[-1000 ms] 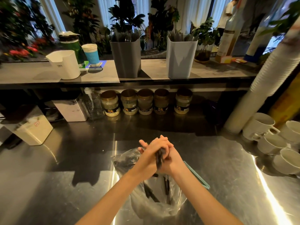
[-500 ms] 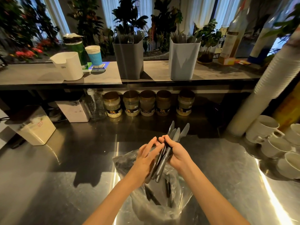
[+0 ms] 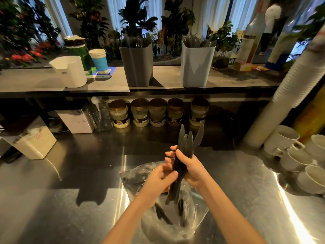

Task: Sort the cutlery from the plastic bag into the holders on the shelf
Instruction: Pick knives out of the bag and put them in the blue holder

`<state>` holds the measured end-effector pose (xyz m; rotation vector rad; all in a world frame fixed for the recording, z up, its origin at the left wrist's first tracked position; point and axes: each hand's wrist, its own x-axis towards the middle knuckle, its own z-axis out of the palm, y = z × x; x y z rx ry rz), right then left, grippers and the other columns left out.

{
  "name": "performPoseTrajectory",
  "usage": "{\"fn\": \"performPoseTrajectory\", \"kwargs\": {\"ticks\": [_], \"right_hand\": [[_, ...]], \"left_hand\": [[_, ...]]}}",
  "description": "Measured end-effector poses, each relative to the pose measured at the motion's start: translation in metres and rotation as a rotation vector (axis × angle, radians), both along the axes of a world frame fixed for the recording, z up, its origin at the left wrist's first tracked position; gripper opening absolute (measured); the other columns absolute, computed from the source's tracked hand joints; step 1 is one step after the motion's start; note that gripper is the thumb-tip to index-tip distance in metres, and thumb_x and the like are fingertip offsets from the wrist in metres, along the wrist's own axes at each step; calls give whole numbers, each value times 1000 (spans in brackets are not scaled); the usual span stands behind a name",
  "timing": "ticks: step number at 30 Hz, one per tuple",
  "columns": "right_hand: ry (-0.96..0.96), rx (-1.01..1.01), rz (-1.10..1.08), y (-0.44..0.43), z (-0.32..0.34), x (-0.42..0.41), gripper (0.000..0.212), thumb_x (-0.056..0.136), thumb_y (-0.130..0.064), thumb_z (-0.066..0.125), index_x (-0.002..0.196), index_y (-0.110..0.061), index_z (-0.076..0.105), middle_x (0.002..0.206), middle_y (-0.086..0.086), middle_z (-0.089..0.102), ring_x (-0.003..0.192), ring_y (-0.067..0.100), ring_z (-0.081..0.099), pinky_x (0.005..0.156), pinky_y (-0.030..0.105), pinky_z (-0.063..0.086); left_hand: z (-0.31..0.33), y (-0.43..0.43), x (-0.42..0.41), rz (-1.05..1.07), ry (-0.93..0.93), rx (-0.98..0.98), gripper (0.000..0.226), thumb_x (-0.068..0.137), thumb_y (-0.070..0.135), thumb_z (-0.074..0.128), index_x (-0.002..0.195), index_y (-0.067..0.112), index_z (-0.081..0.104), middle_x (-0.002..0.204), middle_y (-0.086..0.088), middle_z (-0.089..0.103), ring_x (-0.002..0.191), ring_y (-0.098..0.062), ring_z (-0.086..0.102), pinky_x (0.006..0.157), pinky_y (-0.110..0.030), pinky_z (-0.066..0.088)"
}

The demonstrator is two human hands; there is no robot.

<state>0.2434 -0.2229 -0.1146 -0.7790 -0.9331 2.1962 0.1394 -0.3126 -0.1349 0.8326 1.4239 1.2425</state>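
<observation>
While the right hand clenched round the middle of a bundle of black knives, blades fanned upward and handles hanging below the fist, the left hand sat just beside it with fingers curled in against the lower handles. It seemed to pinch them, though blur there made the grip hard to read. Both hands were held above a clear plastic bag lying crumpled on the steel counter, with a few more dark pieces of cutlery showing through the film. Beyond, on the shelf, two tall holders stood well apart from the hands: a dark grey holder with fork tines at its top, and a pale holder to its right, filled with dark utensils. Under the shelf a row of jars lined the counter's back edge, and white cups sat at far right.
</observation>
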Motion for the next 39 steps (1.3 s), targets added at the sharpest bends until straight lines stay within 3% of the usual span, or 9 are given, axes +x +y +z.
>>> {"fn": "performPoseTrajectory", "kwargs": {"ticks": [2, 5, 10, 14, 20, 26, 28, 32, 39], "right_hand": [[-15, 28, 12, -2, -1, -3, 24, 87, -16, 55, 110, -12, 60, 96, 10, 72, 86, 20, 70, 71, 30, 57], [21, 18, -12, -3, -2, -4, 24, 92, -15, 52, 115, -15, 60, 100, 9, 73, 92, 20, 70, 74, 30, 57], [37, 1, -33, -4, -4, -3, 25, 98, -13, 42, 117, -15, 59, 108, 11, 71, 101, 21, 68, 79, 30, 57], [-4, -1, -57, -5, -6, -2, 28, 99, -16, 41, 121, -9, 57, 111, 9, 70, 103, 21, 67, 82, 33, 55], [-46, 4, -91, -6, -9, 0, 29, 100, -16, 40, 122, -6, 57, 111, 8, 70, 101, 19, 68, 72, 26, 56], [17, -28, -55, -2, -9, 7, 32, 101, -17, 35, 122, -7, 57, 119, 7, 67, 112, 19, 63, 89, 33, 50], [64, -77, -32, -2, -10, 9, 38, 99, -19, 37, 131, -4, 50, 126, 9, 63, 116, 21, 60, 91, 35, 50], [226, -130, -13, -4, -11, 9, 50, 87, -21, 52, 135, -8, 45, 133, 13, 57, 121, 27, 56, 90, 37, 54], [211, -98, -25, -6, -11, 5, 41, 91, -19, 42, 130, -12, 50, 128, 13, 61, 117, 26, 60, 96, 36, 49]], "left_hand": [[-1, 1, 6, 9, 171, 36, 19, 88, 15, 64, 107, 13, 59, 100, -4, 70, 93, -14, 68, 81, -25, 55], [0, 1, 10, 77, 108, 62, 19, 90, 13, 62, 108, 20, 61, 101, -2, 71, 93, -10, 68, 79, -22, 54], [2, -1, 11, 52, -77, 29, 20, 96, 20, 51, 111, 12, 62, 102, -11, 71, 94, -19, 69, 75, -25, 55], [2, -2, 10, 77, -25, 21, 25, 100, 22, 42, 104, 13, 66, 96, -9, 72, 90, -18, 70, 72, -23, 55], [0, -2, 13, 76, 146, 3, 28, 101, 22, 39, 94, 14, 65, 89, -6, 71, 83, -12, 69, 68, -17, 53], [-7, -4, 11, 29, 307, -22, 28, 101, 25, 40, 92, 13, 64, 89, -14, 68, 86, -25, 66, 81, -38, 55], [-6, -5, 12, 32, 307, -20, 27, 102, 24, 39, 92, 16, 62, 84, -12, 67, 79, -24, 65, 77, -36, 56], [-2, -9, 17, -12, 208, -16, 18, 101, 23, 41, 94, 14, 54, 67, -3, 53, 49, -9, 48, 47, -22, 42], [3, -8, 22, -7, 246, 25, 17, 100, 27, 43, 93, 24, 58, 65, 13, 58, 53, 2, 55, 53, -12, 41]]}}
